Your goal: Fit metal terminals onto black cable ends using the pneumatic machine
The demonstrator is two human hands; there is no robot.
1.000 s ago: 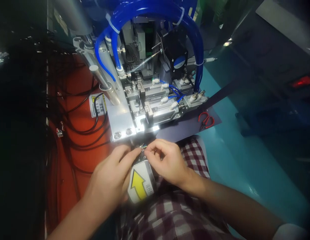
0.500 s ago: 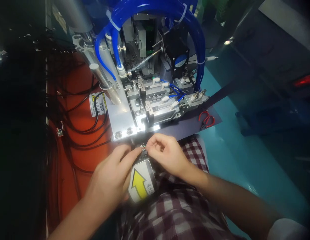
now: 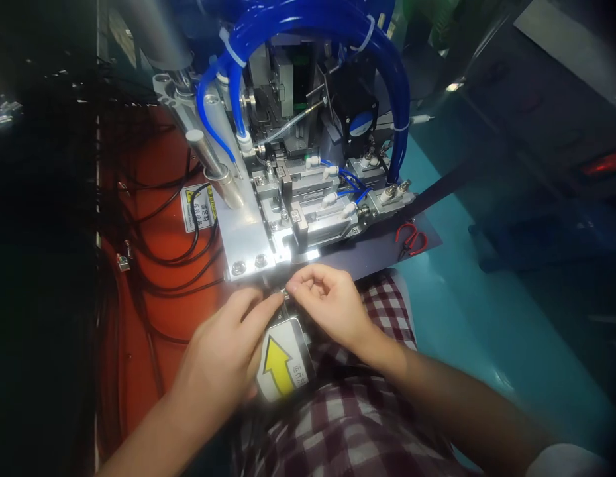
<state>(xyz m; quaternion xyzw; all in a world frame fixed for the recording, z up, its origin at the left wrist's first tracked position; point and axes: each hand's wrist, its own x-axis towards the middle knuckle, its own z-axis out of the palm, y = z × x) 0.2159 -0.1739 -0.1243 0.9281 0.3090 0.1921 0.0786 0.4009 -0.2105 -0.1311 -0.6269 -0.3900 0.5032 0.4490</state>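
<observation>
Both hands meet at a small metal fitting point(image 3: 285, 295) at the near end of a machine. My left hand point(image 3: 226, 344) is closed, its thumb tip pressed at the fitting from the left; its other fingers curl beneath and are partly hidden. From the right, my right hand point(image 3: 332, 305) pinches thumb and forefinger together right beside that spot. What either pinch holds is too small to make out. Just below the fingertips is a white label with a yellow arrow point(image 3: 279, 366). A silver metal plate point(image 3: 246, 238) with bolts lies just beyond the hands.
Pneumatic cylinders point(image 3: 322, 222) and a thick arch of blue air tubes point(image 3: 298, 14) rise ahead. Red-handled cutters point(image 3: 411, 240) lie on a dark sheet point(image 3: 372, 257) to the right. Black cables point(image 3: 163, 258) cross the orange base point(image 3: 154, 199) on the left.
The view has shifted slightly, so the machine sits a little further right. My right fingertips have moved slightly left and up, closer to my left thumb, covering more of the fitting.
</observation>
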